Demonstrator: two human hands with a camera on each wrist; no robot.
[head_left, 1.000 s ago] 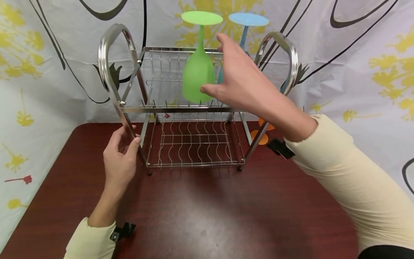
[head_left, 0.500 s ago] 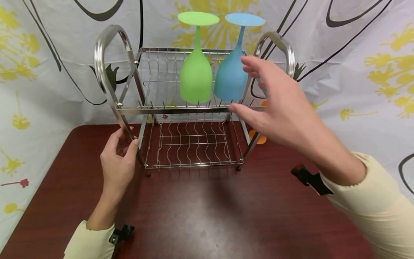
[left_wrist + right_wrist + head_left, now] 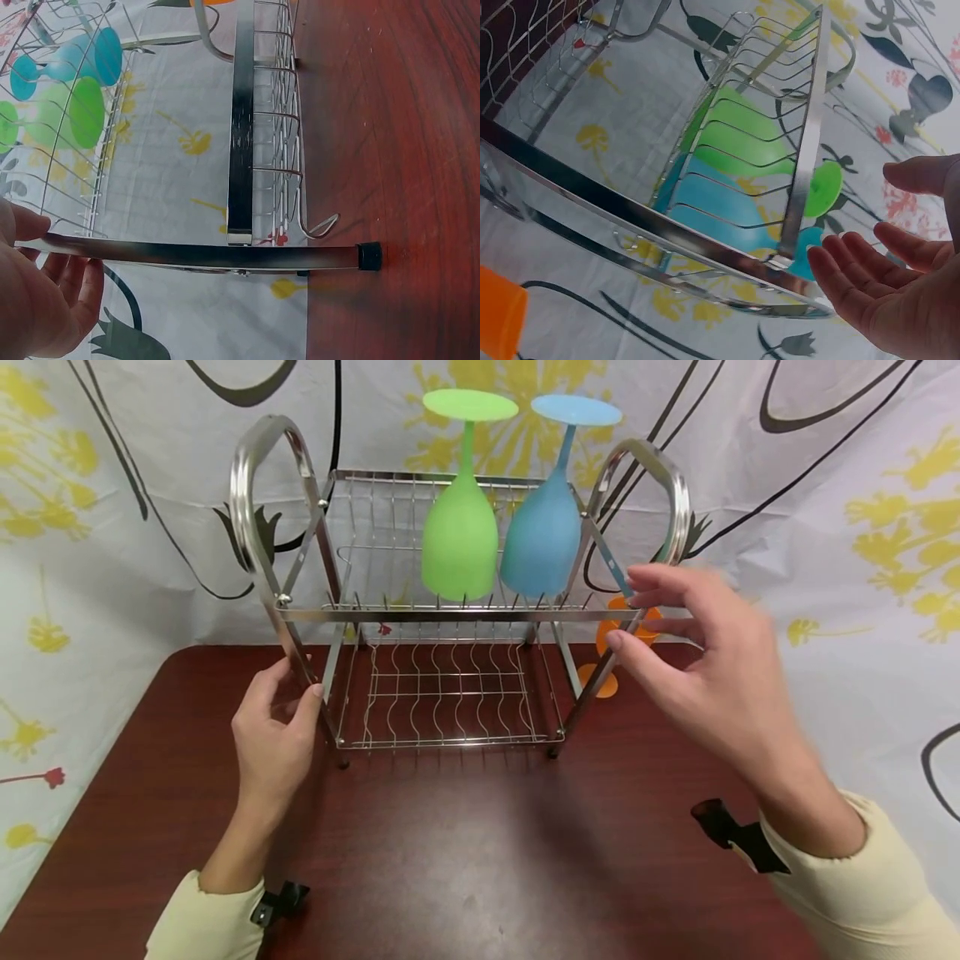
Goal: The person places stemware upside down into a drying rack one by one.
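Note:
A two-tier metal dish rack (image 3: 450, 616) stands on the table. My left hand (image 3: 273, 727) holds its left front leg, thumb on one side and fingers behind; the left wrist view shows this hand (image 3: 52, 292) around the bar. On the upper tier a green goblet (image 3: 459, 543) and a blue goblet (image 3: 542, 545) stand upside down, side by side. My right hand (image 3: 720, 668) is beside the rack's right front post, fingers apart and nothing between them. Behind that post is an orange goblet (image 3: 597, 680), partly hidden by the post and my fingertips.
The lower tier (image 3: 450, 681) of wavy wires holds nothing. Curved metal handles (image 3: 242, 485) rise at both sides of the rack. A patterned white cloth (image 3: 112, 568) hangs behind the dark red-brown table (image 3: 450, 860).
My right hand has moved away from the goblets, right and down to beside the right post, uncovering the blue goblet. My left hand keeps its hold on the rack leg.

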